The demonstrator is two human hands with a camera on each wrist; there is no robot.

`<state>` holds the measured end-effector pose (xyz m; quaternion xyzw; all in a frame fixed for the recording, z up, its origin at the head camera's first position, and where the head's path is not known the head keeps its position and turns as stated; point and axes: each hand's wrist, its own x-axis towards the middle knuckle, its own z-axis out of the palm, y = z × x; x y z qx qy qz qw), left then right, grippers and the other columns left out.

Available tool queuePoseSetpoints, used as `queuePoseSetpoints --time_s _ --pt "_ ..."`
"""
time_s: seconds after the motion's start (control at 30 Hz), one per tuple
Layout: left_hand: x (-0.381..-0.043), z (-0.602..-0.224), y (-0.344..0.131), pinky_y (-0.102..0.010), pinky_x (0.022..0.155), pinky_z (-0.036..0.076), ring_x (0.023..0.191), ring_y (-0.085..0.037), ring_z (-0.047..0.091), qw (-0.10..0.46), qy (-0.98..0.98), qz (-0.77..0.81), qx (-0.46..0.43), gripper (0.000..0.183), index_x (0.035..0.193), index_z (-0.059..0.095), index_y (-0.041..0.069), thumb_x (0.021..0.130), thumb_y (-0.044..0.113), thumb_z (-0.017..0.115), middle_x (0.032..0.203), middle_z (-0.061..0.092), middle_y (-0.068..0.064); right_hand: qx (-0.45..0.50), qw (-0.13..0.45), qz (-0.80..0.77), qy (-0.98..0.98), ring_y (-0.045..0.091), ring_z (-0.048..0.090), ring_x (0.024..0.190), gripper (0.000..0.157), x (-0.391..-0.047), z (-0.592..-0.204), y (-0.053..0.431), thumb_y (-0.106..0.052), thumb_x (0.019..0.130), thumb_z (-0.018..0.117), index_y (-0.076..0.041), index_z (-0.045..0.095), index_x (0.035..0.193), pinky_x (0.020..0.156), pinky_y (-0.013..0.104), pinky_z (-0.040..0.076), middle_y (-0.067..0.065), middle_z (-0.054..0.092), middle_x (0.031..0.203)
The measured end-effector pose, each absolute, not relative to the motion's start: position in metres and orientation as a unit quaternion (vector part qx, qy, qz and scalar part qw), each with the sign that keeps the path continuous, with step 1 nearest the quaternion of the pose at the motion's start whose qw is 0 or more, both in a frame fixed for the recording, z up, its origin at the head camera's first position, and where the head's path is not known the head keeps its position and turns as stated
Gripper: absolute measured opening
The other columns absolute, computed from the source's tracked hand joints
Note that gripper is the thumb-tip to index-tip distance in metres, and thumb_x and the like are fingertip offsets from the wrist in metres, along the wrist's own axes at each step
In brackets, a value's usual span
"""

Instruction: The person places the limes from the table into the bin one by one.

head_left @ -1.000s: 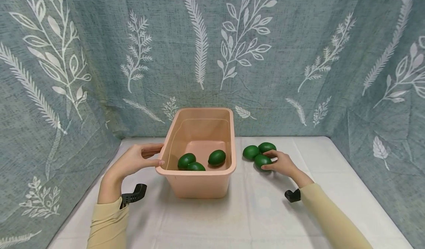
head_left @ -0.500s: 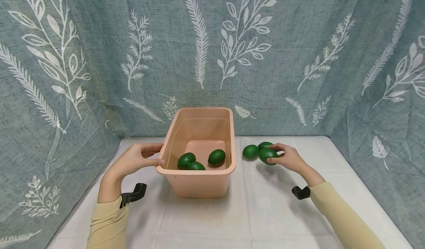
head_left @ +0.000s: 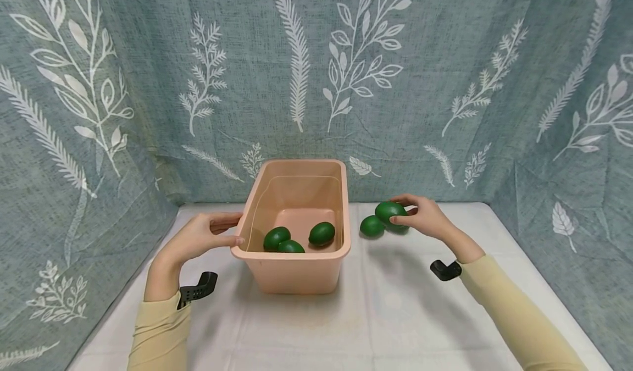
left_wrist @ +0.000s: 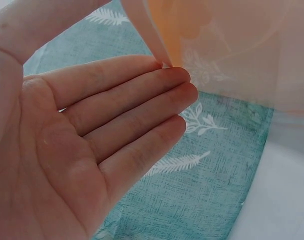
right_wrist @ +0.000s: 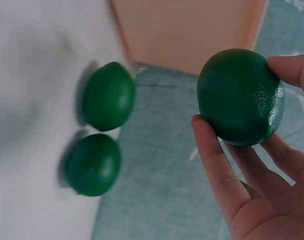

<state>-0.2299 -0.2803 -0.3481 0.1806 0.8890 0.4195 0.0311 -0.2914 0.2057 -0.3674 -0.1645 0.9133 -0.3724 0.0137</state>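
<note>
My right hand (head_left: 427, 217) grips a glossy green lime (right_wrist: 239, 97) between thumb and fingertips, raised above the table to the right of the bin. Below it two more limes lie on the white cloth: one at the left (head_left: 372, 226), the other mostly hidden behind the held one in the head view. In the right wrist view both loose limes (right_wrist: 109, 96) show close together. At the left, my left hand (head_left: 198, 236) holds the rim of a pinkish plastic bin (head_left: 299, 275), thumb at its near corner, fingers (left_wrist: 137, 120) along the outer wall. Three limes (head_left: 322, 233) lie inside.
A white cloth (head_left: 390, 321) covers the table. Behind and at both sides hangs a blue-green curtain (head_left: 316, 85) with white leaf patterns, close behind the bin and the limes. Black wrist mounts (head_left: 199, 288) stick out beside both wrists.
My right hand has picked a lime up off the cloth and raised it, moving it away toward the curtain and, lastly, slightly left. My left hand and the bin have stayed in place.
</note>
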Motion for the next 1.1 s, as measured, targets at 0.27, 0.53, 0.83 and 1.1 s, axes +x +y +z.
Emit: queuePoseSetpoints --time_s 0.27,0.53,0.83,1.1 --pt "-0.231 -0.347 -0.281 -0.048 0.104 0.045 0.129 -0.037 0.046 0.029 0.890 0.417 0.183 0.066 0.136 0.052 0.005 0.082 0.034 0.075 0.137 0.053 -0.015 -0.195 0.005 -0.354 0.915 0.033 0.064 0.104 0.056 -0.298 -0.338 0.183 -0.038 0.084 0.071 -0.015 0.055 0.132 0.085 0.045 0.055 0.015 0.058 0.128" --pt "-0.230 -0.347 -0.281 -0.049 0.103 0.045 0.129 -0.037 0.047 0.033 0.888 0.421 0.183 0.066 0.136 0.052 0.005 0.082 0.034 0.075 0.137 0.053 -0.015 -0.229 0.008 -0.338 0.913 0.032 0.065 0.103 0.055 -0.308 -0.312 0.154 -0.038 0.082 0.072 -0.017 0.057 0.131 0.086 0.043 0.055 0.013 0.060 0.125" --pt "-0.233 -0.346 -0.281 -0.047 0.102 0.046 0.129 -0.036 0.048 0.032 0.889 0.417 0.187 0.066 0.136 0.052 0.006 0.082 0.035 0.075 0.137 0.053 -0.015 -0.243 0.043 -0.331 0.911 0.026 0.062 0.107 0.050 -0.316 -0.289 0.121 -0.038 0.083 0.070 -0.022 0.058 0.129 0.081 0.038 0.056 0.009 0.060 0.125" --pt "-0.232 -0.345 -0.281 -0.048 0.102 0.046 0.129 -0.036 0.047 0.038 0.888 0.418 0.186 0.065 0.136 0.052 0.006 0.082 0.035 0.075 0.137 0.053 -0.014 -0.254 0.100 -0.353 0.895 0.022 0.064 0.103 0.054 -0.323 -0.283 0.096 -0.034 0.082 0.073 -0.018 0.057 0.130 0.077 0.032 0.059 0.011 0.056 0.130"
